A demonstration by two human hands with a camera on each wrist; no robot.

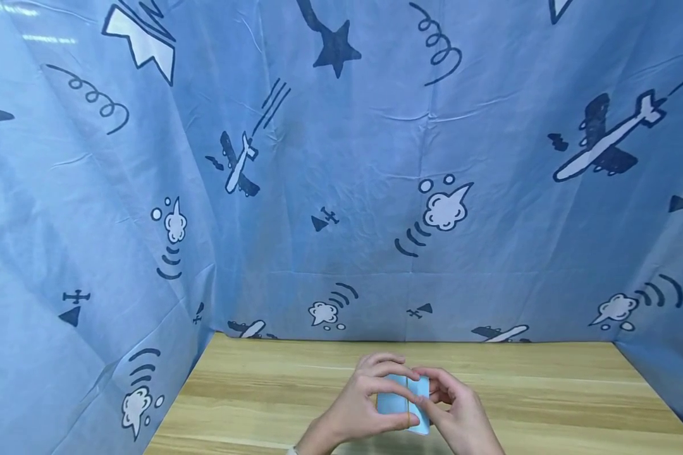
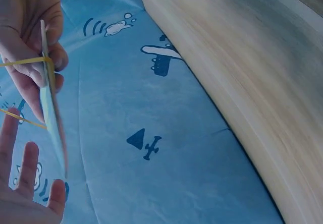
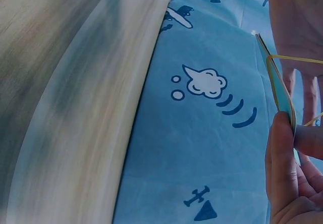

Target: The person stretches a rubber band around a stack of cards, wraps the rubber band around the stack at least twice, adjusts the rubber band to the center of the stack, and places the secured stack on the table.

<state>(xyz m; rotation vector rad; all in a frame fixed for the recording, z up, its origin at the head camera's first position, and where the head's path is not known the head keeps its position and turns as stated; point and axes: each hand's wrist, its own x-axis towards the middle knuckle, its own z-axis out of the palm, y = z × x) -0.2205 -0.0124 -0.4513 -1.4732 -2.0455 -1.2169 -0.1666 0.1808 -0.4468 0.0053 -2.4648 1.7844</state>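
A thin stack of light blue cards (image 1: pixel 391 404) stands between my two hands over the table. Around it runs a yellow rubber band (image 2: pixel 25 61), its strands drawn out taut to the left hand's side. My right hand (image 1: pixel 461 414) pinches the cards between thumb and fingers, as the right wrist view shows from the edge of the stack (image 3: pixel 283 95). With curved fingers spread above and thumb below, my left hand (image 1: pixel 364 398) holds the band stretched; its grip on the band is hidden in the wrist views.
The wood-grain table (image 1: pixel 250 392) lies beneath both hands. Behind it and along the sides hangs a blue curtain (image 1: pixel 364 253) printed with planes, clouds and stars, meeting the table's back edge.
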